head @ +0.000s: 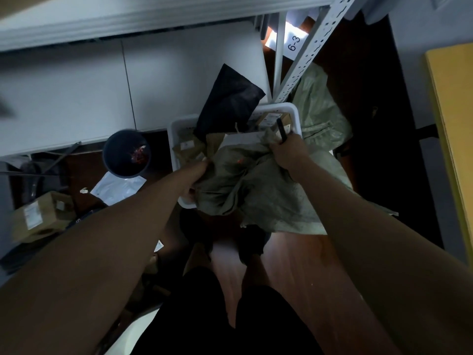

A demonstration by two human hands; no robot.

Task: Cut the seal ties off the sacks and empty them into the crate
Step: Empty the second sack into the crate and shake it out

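Overhead, both arms reach down toward a white crate [294, 111] that stands on the wooden floor [302, 265] at about 12 o'clock from the person's feet. The left hand [198, 175] has a closed grip on the near edge of a grey-green woven sack [256, 190], bunching the cloth at 9 o'clock of the crate. The right hand [286, 149] grips the far side of the same sack, and a dark slim tool [281, 129] stands up out of that fist — what kind of tool, I cannot tell. The sack hangs crumpled over the crate's near half and spills past its rim toward 4 o'clock.

Inside the crate lie brown cardboard parcels [189, 147] and a black bag [227, 101] leaning upright at its far side. A second green sack [320, 111] lies slumped on the floor at 2 o'clock, just beside the crate and against the foot of a white perforated shelf post [302, 60]; a label reading 6-3 [294, 43] sits behind it.

At 10 o'clock stands a round dark bin [126, 155] with something red in it, a white plastic mailer [117, 187] touching its near side. Farther round, at 8 o'clock, a cardboard box [38, 216] lies tilted on the floor. A pale wall panel [76, 93] fills the far left, and a yellow board [453, 129] — seen edge-on — runs along 3 o'clock.
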